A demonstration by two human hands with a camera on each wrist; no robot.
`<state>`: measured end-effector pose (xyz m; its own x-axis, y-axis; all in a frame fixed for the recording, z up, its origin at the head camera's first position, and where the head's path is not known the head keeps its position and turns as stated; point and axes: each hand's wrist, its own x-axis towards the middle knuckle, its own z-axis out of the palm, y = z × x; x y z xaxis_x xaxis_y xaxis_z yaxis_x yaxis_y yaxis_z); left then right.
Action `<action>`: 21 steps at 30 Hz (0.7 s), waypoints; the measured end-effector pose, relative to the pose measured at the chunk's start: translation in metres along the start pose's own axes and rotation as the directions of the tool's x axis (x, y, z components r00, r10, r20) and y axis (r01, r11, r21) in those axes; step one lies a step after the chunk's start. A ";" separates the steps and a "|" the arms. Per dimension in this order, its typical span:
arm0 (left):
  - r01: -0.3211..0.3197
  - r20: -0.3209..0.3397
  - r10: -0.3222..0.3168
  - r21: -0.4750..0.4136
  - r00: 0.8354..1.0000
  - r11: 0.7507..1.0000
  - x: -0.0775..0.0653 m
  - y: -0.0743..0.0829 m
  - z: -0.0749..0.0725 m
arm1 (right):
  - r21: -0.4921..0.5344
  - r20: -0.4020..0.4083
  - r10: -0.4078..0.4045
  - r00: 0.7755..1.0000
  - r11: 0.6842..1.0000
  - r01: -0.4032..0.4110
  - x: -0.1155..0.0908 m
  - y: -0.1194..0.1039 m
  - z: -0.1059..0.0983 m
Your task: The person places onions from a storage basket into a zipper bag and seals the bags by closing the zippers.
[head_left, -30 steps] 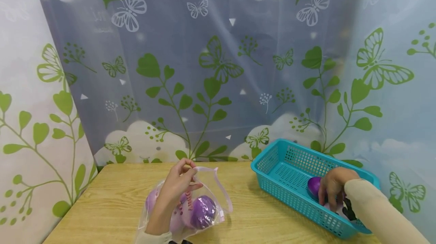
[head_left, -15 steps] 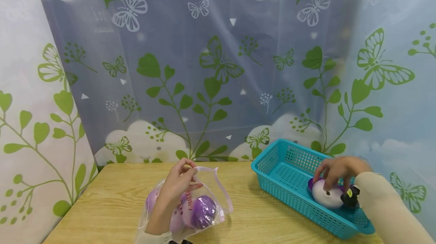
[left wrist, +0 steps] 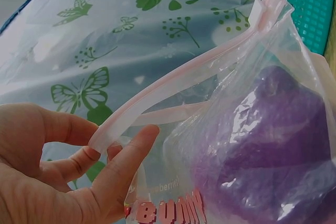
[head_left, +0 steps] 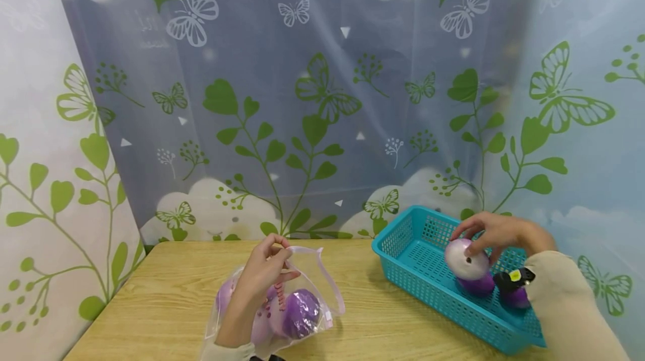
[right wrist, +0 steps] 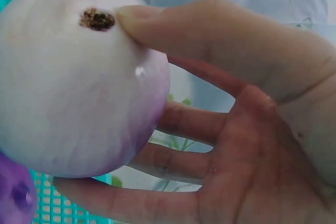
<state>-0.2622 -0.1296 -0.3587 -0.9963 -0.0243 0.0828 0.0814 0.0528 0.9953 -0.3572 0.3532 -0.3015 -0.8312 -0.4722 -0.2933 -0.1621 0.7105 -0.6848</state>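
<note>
Cream sleeves [head_left: 569,305] are worn with a black wrist device [head_left: 513,280] marked yellow.

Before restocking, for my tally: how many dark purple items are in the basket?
2: one dark purple item below the held onion in the head view, another to its right, partly behind the wrist camera. More may be hidden.
</note>
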 end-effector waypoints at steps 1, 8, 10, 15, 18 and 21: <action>0.002 -0.001 -0.002 0.001 1.000 1.000 0.000 0.000 0.000 | -0.004 -0.005 -0.021 1.000 1.000 0.021 0.001 -0.002 0.000; -0.002 -0.001 0.002 -0.001 1.000 1.000 0.001 -0.001 0.000 | -0.032 -0.032 -0.166 0.986 0.986 0.165 0.005 -0.021 0.008; -0.003 0.000 0.003 0.000 1.000 1.000 0.000 -0.001 -0.001 | -0.055 -0.038 -0.204 0.978 0.978 0.202 0.008 -0.028 0.012; 0.000 -0.001 0.000 0.006 1.000 1.000 0.000 0.000 -0.001 | -0.118 -0.067 -0.296 0.953 0.951 0.287 0.015 -0.046 0.028; 0.003 -0.003 -0.003 0.009 1.000 1.000 -0.001 0.000 0.000 | -0.134 -0.072 -0.345 0.936 0.933 0.334 0.021 -0.056 0.039; 0.003 -0.003 -0.003 0.004 1.000 1.000 -0.001 0.000 0.001 | -0.145 -0.064 -0.389 0.919 0.915 0.377 0.028 -0.065 0.050</action>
<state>-0.2615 -0.1287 -0.3584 -0.9964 -0.0276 0.0802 0.0785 0.0570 0.9953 -0.3433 0.2670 -0.2986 -0.7348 -0.6772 0.0399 -0.5390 0.5471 -0.6405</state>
